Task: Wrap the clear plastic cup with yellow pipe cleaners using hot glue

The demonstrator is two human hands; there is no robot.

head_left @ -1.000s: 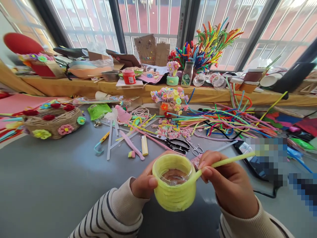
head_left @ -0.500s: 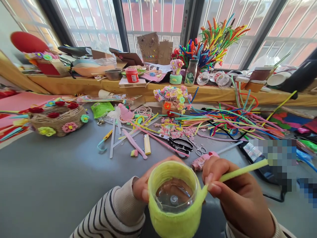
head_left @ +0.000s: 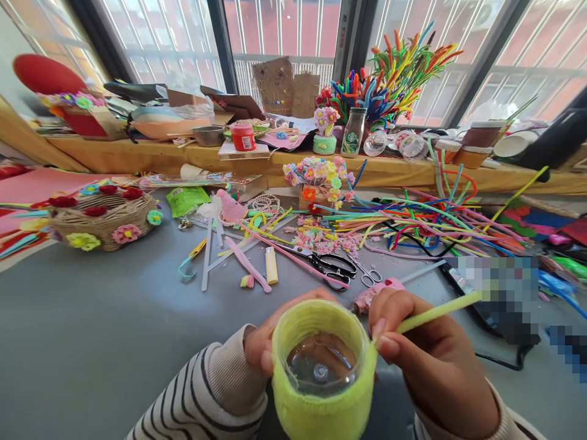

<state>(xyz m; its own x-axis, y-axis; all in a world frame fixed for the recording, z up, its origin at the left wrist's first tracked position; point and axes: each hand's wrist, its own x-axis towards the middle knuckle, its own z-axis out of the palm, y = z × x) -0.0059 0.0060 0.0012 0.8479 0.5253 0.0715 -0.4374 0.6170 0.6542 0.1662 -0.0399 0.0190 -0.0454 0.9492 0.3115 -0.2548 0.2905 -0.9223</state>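
Observation:
A clear plastic cup (head_left: 323,406) wrapped on the outside in fuzzy yellow-green pipe cleaner sits low in the middle of the head view, its open mouth facing up toward me. My left hand (head_left: 275,336) is closed around its left and far side, with some fingers hidden behind it. At the cup's right rim, my right hand (head_left: 426,348) pinches a yellow-green pipe cleaner (head_left: 440,310) between thumb and fingers. One end of this strand meets the cup's wrap; the other sticks out to the upper right. The cup's underside is out of frame.
Beyond my hands lie black-handled scissors (head_left: 337,269), small silver scissors (head_left: 369,273), a pale yellow lighter (head_left: 271,266) and a glue stick (head_left: 208,255). Loose pipe cleaners (head_left: 426,223) pile up at right. A flower-trimmed woven basket (head_left: 107,223) stands left. A phone (head_left: 458,284) lies right, partly blurred.
My right hand has shifted slightly left, closer to the cup's rim, so less strand shows between its fingertips and the cup. The left hand still holds the cup.

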